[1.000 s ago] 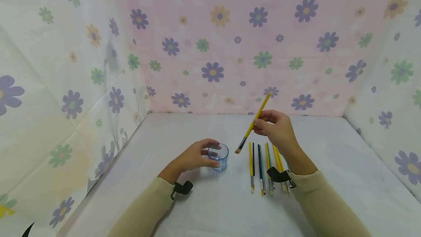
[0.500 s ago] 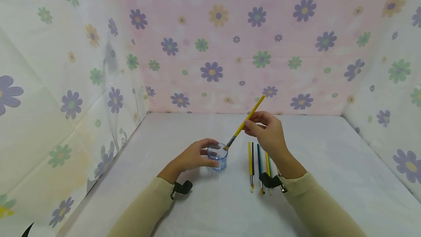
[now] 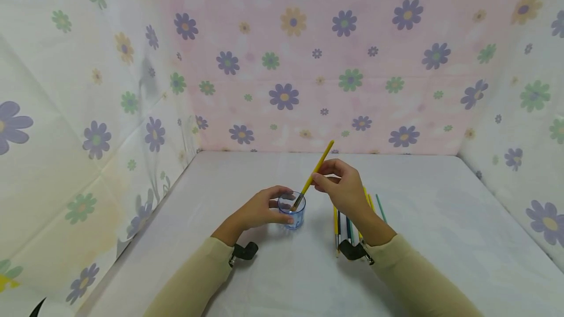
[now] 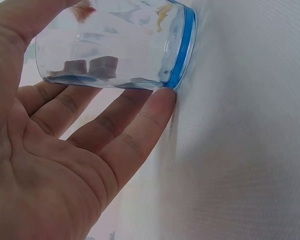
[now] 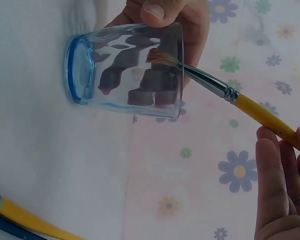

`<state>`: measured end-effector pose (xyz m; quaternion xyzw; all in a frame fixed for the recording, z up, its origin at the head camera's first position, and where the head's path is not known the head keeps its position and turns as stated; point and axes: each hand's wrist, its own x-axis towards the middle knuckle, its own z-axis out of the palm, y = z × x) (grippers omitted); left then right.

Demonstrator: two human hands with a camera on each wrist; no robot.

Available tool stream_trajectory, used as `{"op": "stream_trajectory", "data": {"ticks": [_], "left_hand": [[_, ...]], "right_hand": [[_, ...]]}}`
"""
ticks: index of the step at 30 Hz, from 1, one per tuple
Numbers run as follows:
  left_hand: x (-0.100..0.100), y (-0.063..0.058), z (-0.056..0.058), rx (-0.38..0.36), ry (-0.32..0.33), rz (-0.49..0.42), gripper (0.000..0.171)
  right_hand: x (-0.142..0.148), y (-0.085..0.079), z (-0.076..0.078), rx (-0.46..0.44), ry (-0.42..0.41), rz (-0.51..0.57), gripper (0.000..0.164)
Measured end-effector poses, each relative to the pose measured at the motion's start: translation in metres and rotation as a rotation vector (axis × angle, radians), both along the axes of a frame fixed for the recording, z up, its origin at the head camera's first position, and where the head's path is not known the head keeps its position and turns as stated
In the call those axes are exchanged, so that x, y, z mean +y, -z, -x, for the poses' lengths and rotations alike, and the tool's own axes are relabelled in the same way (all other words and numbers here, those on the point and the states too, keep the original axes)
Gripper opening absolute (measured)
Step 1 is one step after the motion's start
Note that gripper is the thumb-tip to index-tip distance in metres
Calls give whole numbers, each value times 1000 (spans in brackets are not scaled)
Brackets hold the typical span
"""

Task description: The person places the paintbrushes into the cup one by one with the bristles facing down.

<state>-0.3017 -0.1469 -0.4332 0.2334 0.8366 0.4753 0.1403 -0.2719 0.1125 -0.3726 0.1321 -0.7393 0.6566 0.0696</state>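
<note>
A clear glass cup (image 3: 297,219) with a blue-tinted base stands upright on the white table. My left hand (image 3: 261,209) grips it from the left, thumb on the near side and fingers behind; the left wrist view has fingertips against the cup wall (image 4: 120,55). Between thumb and fingers, my right hand (image 3: 344,191) pinches a yellow-handled paintbrush (image 3: 323,156). The brush slants down leftward, and its brown bristles (image 5: 159,57) are just inside the cup's mouth, above the bottom. Its metal ferrule (image 5: 207,82) crosses near the rim.
Several paintbrushes (image 3: 336,221) lie in a row on the table under my right forearm, which partly hides them. A green-handled one (image 3: 381,208) shows to the right. Flower-patterned cloth walls (image 3: 286,62) enclose the table (image 3: 246,170) at the back and sides.
My right hand has moved left and down with the paintbrush, from right of the cup to over it. The bristles have entered the cup. My left hand and the cup have stayed put.
</note>
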Motion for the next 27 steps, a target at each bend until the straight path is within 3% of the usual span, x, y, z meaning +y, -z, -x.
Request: {"op": "stream_trajectory", "data": {"ticks": [11, 27], "left_hand": [[0, -1, 0, 0, 8, 2, 83], [1, -3, -4, -12, -23, 19, 81]], "right_hand": [[-6, 4, 0, -6, 0, -35, 33], [-12, 17, 2, -17, 19, -92, 23]]}}
